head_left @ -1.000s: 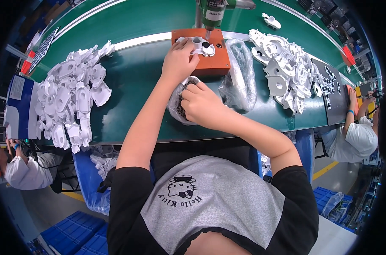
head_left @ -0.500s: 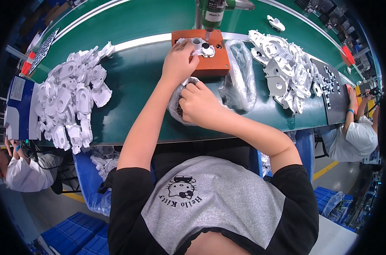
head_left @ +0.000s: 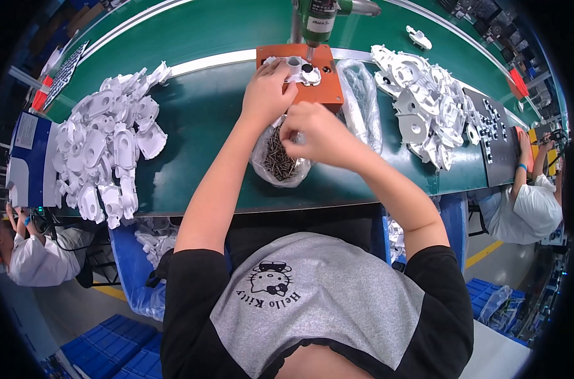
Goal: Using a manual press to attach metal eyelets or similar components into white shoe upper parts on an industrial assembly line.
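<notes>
My left hand grips the left end of a white plastic part that lies on an orange fixture block. A round black piece sits on this part, under the tip of a green power screwdriver. My right hand hovers over the right side of a clear plastic bag of screws, fingers curled and pinched together. Whatever lies between those fingertips is too small or hidden to make out.
White plastic parts are heaped at the left and at the right. A clear plastic bag lies beside the fixture. A black tray with small parts is farther right. One loose white part rests behind, and co-workers sit at both sides.
My right hand has risen out of the screw bag and moved right and away from me, uncovering the screws. My left hand stays on the white part.
</notes>
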Action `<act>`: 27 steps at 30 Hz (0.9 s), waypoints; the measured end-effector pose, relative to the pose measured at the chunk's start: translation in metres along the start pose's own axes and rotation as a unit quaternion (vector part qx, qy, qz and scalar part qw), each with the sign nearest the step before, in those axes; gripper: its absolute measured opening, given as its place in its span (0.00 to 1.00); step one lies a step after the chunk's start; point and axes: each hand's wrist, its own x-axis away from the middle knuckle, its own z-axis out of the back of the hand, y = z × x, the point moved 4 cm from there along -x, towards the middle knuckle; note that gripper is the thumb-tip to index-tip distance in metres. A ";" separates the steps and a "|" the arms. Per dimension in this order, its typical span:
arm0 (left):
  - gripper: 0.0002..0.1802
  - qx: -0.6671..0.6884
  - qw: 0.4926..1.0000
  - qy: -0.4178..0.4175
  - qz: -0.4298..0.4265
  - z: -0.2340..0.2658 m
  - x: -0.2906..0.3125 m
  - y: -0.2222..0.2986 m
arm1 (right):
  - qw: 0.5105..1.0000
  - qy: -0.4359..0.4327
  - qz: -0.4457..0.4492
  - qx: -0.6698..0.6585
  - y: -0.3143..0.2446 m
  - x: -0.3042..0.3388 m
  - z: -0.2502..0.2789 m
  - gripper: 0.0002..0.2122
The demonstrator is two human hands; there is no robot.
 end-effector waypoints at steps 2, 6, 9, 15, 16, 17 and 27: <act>0.15 0.001 1.000 -0.008 0.004 0.001 0.001 0.000 | 0.998 0.021 -0.032 -0.057 0.009 -0.002 0.014 0.04; 0.16 -0.002 1.000 -0.006 -0.002 -0.001 0.001 -0.002 | 0.984 0.046 -0.139 -0.105 0.042 0.002 0.034 0.05; 0.16 -0.009 1.000 0.006 -0.012 -0.001 0.001 -0.001 | 0.972 0.102 -0.191 -0.095 0.069 0.004 0.045 0.05; 0.17 -0.002 1.000 -0.017 0.000 0.000 0.000 0.001 | 0.949 0.138 -0.261 -0.107 0.107 -0.003 0.053 0.09; 0.17 0.001 1.000 -0.019 0.004 0.000 0.000 0.001 | 0.939 0.135 -0.290 -0.129 0.113 -0.003 0.052 0.10; 0.17 0.003 1.000 -0.022 0.010 0.000 0.000 0.001 | 0.939 0.135 -0.289 -0.130 0.117 -0.006 0.051 0.10; 0.18 0.002 1.000 -0.010 0.005 0.000 0.000 0.000 | 0.949 0.159 -0.261 -0.071 0.130 -0.017 0.047 0.14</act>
